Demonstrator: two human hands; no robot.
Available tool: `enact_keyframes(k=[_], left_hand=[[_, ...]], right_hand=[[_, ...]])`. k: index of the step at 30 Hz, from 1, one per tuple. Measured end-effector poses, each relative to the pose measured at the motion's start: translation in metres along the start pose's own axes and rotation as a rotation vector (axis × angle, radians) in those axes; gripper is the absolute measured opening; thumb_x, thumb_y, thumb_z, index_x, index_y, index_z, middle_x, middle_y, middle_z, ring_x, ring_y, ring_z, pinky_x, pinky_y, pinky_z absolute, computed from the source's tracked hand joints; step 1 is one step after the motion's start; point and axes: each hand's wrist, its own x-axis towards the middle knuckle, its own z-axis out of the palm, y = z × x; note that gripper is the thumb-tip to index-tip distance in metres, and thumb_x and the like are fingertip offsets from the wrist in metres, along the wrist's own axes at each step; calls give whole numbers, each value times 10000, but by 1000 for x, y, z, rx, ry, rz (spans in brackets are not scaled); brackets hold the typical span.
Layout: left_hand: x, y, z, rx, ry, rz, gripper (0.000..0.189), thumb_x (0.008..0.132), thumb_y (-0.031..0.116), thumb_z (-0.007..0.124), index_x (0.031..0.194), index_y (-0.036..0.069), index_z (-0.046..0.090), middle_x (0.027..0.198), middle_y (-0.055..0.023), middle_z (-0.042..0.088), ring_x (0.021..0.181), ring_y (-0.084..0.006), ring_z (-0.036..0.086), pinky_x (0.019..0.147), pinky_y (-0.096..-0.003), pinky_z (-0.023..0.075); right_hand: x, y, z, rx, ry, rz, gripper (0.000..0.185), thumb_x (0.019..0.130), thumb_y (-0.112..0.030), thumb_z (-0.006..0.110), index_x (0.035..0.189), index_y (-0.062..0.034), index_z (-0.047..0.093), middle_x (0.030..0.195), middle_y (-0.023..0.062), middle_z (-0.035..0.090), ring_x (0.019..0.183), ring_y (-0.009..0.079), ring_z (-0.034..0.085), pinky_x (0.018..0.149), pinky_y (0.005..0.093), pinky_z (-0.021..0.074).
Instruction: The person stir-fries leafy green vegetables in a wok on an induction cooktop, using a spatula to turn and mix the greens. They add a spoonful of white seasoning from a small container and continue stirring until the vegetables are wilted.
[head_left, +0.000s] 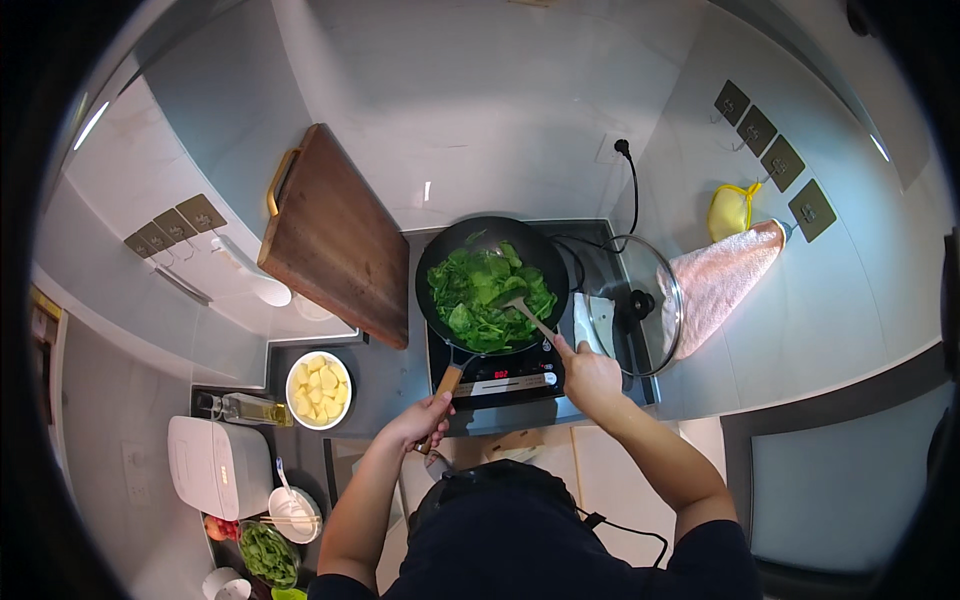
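A dark wok-style pan (491, 225) sits on the induction cooktop (480, 394), which has a lit red display. Leafy greens (465, 281), some wilted, fill much of the pan. My left hand (424, 421) is wrapped around the pan's wooden handle (448, 381), which points towards me. In my right hand (592, 377) is the handle of a spatula (531, 313). Its blade lies among the greens at the pan's right side, partly covered by leaves.
Right of the cooktop, a glass lid (670, 281) stands on edge near a white cloth (592, 326) and a hanging pink towel (712, 289). A wooden cutting board (337, 247) leans at the left. Nearby are a bowl of cut potatoes (319, 390), an oil bottle (251, 409) and a white appliance (217, 465).
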Motion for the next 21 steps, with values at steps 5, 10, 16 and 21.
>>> enact_keyframes(k=[5, 10, 16, 21], left_hand=[[0, 1, -3, 1, -10, -5, 460, 1046, 555, 459, 1026, 96, 474, 622, 7, 447, 459, -105, 403, 452, -270, 397], [2, -1, -4, 10, -18, 1, 455, 1049, 553, 454, 1019, 99, 475, 621, 8, 448, 462, -103, 408, 448, -269, 397], [3, -2, -6, -3, -5, 1, 424, 1057, 513, 465, 1017, 91, 484, 617, 12, 456, 455, -109, 428, 428, -280, 407], [1, 0, -4, -11, -2, -6, 426, 1054, 512, 476, 1017, 87, 483, 619, 15, 458, 453, -105, 429, 424, -276, 405]], right_hand=[[13, 6, 8, -37, 99, 137, 452, 930, -171, 570, 1379, -183, 619, 925, 163, 657, 741, 371, 697, 624, 486, 547], [7, 11, 12, -105, 92, 105, 459, 932, -173, 579, 1390, -195, 606, 945, 142, 666, 720, 355, 690, 607, 492, 533], [0, 2, 6, -203, 129, 140, 480, 923, -183, 602, 1402, -204, 601, 907, 121, 651, 683, 336, 682, 591, 475, 542], [4, -6, 16, -84, 74, 11, 440, 948, -196, 585, 1385, -238, 612, 875, 121, 640, 667, 342, 675, 584, 482, 534]])
